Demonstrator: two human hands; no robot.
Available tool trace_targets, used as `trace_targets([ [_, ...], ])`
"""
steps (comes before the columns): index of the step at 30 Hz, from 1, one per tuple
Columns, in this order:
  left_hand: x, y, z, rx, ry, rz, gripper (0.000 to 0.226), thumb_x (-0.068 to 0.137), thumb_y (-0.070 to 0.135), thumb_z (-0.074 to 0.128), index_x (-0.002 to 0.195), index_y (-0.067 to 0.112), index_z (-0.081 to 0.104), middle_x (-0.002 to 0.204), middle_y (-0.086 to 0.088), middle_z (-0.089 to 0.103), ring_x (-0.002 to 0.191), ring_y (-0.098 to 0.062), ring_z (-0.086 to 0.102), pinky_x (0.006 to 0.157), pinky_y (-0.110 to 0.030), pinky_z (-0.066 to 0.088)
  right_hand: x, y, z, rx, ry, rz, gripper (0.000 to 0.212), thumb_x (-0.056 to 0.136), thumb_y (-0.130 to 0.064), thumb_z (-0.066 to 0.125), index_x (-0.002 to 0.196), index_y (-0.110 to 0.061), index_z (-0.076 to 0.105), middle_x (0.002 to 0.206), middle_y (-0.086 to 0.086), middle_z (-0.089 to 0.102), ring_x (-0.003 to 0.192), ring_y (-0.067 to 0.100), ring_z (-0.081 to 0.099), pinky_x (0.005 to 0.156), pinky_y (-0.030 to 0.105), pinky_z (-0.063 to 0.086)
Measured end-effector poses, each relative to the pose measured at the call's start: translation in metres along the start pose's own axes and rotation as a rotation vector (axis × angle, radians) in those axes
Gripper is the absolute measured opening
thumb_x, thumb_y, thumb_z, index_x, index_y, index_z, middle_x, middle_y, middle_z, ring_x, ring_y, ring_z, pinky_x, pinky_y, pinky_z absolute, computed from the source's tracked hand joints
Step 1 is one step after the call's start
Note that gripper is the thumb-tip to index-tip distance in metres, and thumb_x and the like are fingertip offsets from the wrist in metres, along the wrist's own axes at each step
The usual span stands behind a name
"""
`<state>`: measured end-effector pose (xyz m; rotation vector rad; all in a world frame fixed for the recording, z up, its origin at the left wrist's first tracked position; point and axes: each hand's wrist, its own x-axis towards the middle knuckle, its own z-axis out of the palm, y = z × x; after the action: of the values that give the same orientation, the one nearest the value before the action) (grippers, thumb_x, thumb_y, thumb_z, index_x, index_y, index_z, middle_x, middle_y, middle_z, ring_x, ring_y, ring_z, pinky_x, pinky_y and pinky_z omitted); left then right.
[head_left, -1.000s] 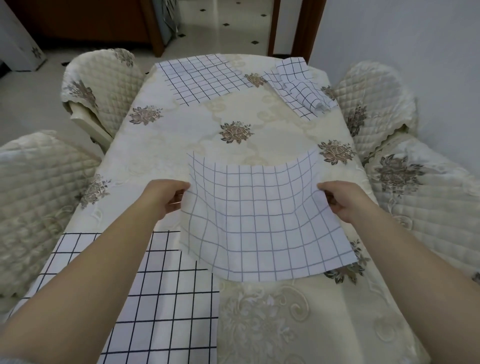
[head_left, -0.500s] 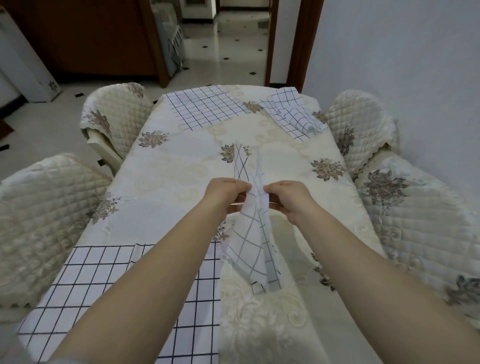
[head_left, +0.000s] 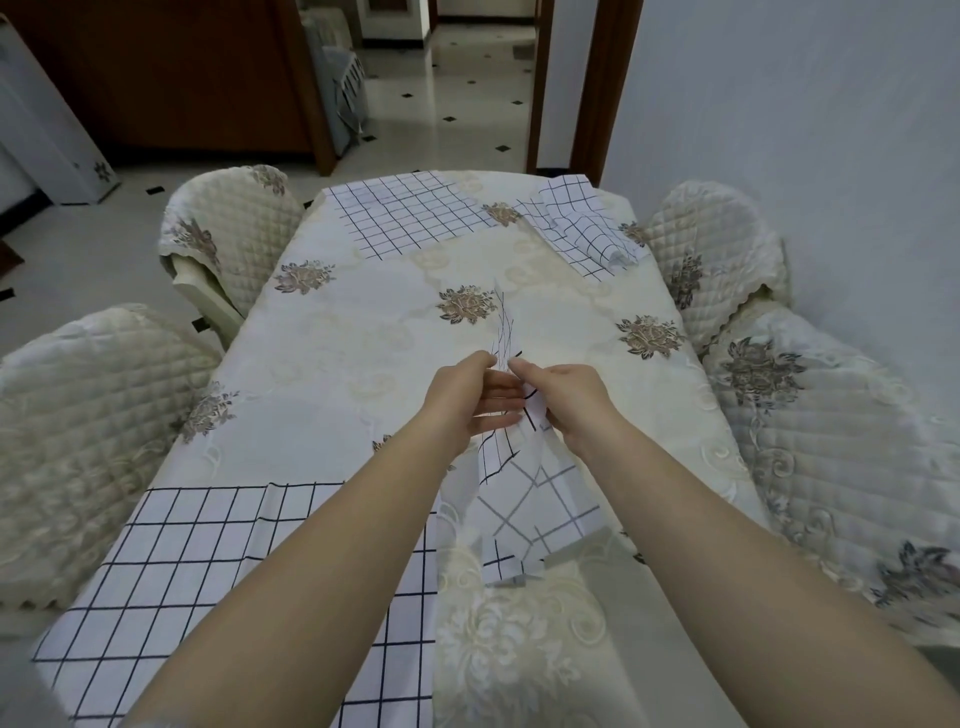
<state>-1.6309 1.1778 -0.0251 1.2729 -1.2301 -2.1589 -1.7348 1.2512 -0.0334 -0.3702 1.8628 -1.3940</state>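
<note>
From the head camera I see both bare forearms reaching out over a long table dressed in a cream tablecloth (head_left: 363, 338), a glossy damask weave with raised scrollwork and brown-grey flower sprays. My left hand (head_left: 470, 397) and right hand (head_left: 563, 402) meet above the middle of the table, knuckles nearly touching, and between them they hold a checked cloth (head_left: 540, 499): thin white fabric ruled with dark grid lines, gathered into a narrow upright fold. The left hand pinches the fold, thumb on top and the fingers laid fairly straight along the cloth; the right hand has thumb and curled fingers closed on the other face. A sliver of the fabric sticks up above the hands, and the rest hangs below them in loose pleats, its lower corner touching the tablecloth. A flat checked cloth (head_left: 234, 571) with a bolder black grid lies spread at the near left edge, partly under my left forearm. At the far end lies a far checked cloth (head_left: 405, 213), smooth and square, and beside it a rumpled checked cloth (head_left: 582, 228), heaped in soft folds. Quilted cream chair covers (head_left: 78, 415) with diamond stitching flank both long sides. Beyond lies a shiny tiled floor (head_left: 457, 78) with small black diamonds.
</note>
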Motion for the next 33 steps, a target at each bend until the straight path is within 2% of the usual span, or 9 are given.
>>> trace_targets([
  [3, 0.0, -0.001, 0.0, -0.018, -0.013, -0.023, 0.037, 0.089, 0.024, 0.048, 0.088, -0.007, 0.07, 0.087, -0.022, 0.073, 0.08, -0.032, 0.07, 0.08, -0.044, 0.059, 0.003, 0.003, -0.001, -0.022, 0.019, -0.029, 0.014, 0.075, -0.018, 0.074, 0.068, -0.008, 0.068, 0.062, 0.005, 0.061, 0.057, 0.018, 0.054, 0.05, 0.022, 0.039],
  [6, 0.002, -0.003, -0.005, -0.038, -0.005, -0.027, 0.037, 0.089, 0.023, 0.049, 0.089, -0.007, 0.07, 0.088, -0.021, 0.072, 0.081, -0.032, 0.07, 0.081, -0.045, 0.059, 0.009, 0.006, -0.004, -0.03, 0.062, -0.034, 0.019, 0.075, -0.007, 0.071, 0.059, -0.014, 0.064, 0.062, 0.003, 0.06, 0.058, 0.017, 0.053, 0.052, 0.024, 0.038],
  [13, 0.014, -0.022, -0.035, -0.007, 0.115, -0.063, 0.028, 0.089, 0.021, 0.051, 0.093, -0.002, 0.066, 0.083, -0.016, 0.069, 0.078, -0.029, 0.068, 0.081, -0.042, 0.059, 0.019, 0.011, -0.022, -0.034, 0.1, -0.004, 0.017, 0.07, -0.013, 0.081, 0.073, -0.013, 0.064, 0.082, 0.009, 0.065, 0.069, 0.021, 0.057, 0.057, 0.025, 0.042],
  [17, 0.02, -0.041, -0.052, 0.004, 0.169, -0.123, 0.022, 0.089, 0.02, 0.052, 0.091, 0.001, 0.062, 0.087, -0.016, 0.066, 0.078, -0.028, 0.066, 0.084, -0.041, 0.056, 0.027, 0.018, -0.04, -0.03, 0.121, 0.037, 0.02, 0.063, -0.017, 0.085, 0.071, -0.013, 0.067, 0.095, 0.018, 0.072, 0.083, 0.03, 0.067, 0.079, 0.04, 0.056],
  [20, 0.022, -0.051, -0.055, 0.02, 0.175, -0.155, 0.02, 0.09, 0.021, 0.053, 0.089, 0.003, 0.062, 0.09, -0.015, 0.066, 0.081, -0.027, 0.066, 0.081, -0.039, 0.055, 0.031, 0.024, -0.056, 0.0, 0.148, 0.084, 0.021, 0.063, -0.015, 0.086, 0.073, -0.011, 0.067, 0.095, 0.019, 0.071, 0.094, 0.035, 0.069, 0.088, 0.049, 0.055],
  [23, 0.024, -0.057, -0.051, 0.03, 0.161, -0.183, 0.019, 0.091, 0.021, 0.053, 0.088, 0.004, 0.061, 0.09, -0.013, 0.066, 0.083, -0.026, 0.065, 0.079, -0.038, 0.055, 0.034, 0.033, -0.077, 0.012, 0.193, 0.133, 0.021, 0.061, -0.014, 0.086, 0.068, -0.011, 0.067, 0.092, 0.019, 0.071, 0.092, 0.034, 0.068, 0.089, 0.051, 0.054],
  [27, 0.029, -0.058, -0.037, 0.037, 0.124, -0.191, 0.019, 0.093, 0.02, 0.051, 0.084, 0.005, 0.059, 0.086, -0.011, 0.063, 0.079, -0.025, 0.062, 0.081, -0.039, 0.053, 0.037, 0.047, -0.106, -0.01, 0.255, 0.179, 0.022, 0.067, -0.013, 0.084, 0.071, -0.012, 0.063, 0.082, 0.014, 0.068, 0.078, 0.027, 0.064, 0.086, 0.051, 0.055],
  [33, 0.036, -0.073, -0.013, 0.022, 0.124, -0.188, 0.02, 0.092, 0.022, 0.051, 0.086, 0.006, 0.06, 0.09, -0.011, 0.064, 0.081, -0.024, 0.064, 0.08, -0.038, 0.053, 0.056, 0.077, -0.152, -0.037, 0.249, 0.243, 0.027, 0.066, -0.012, 0.084, 0.071, -0.014, 0.058, 0.079, 0.012, 0.067, 0.077, 0.026, 0.062, 0.086, 0.054, 0.055],
])
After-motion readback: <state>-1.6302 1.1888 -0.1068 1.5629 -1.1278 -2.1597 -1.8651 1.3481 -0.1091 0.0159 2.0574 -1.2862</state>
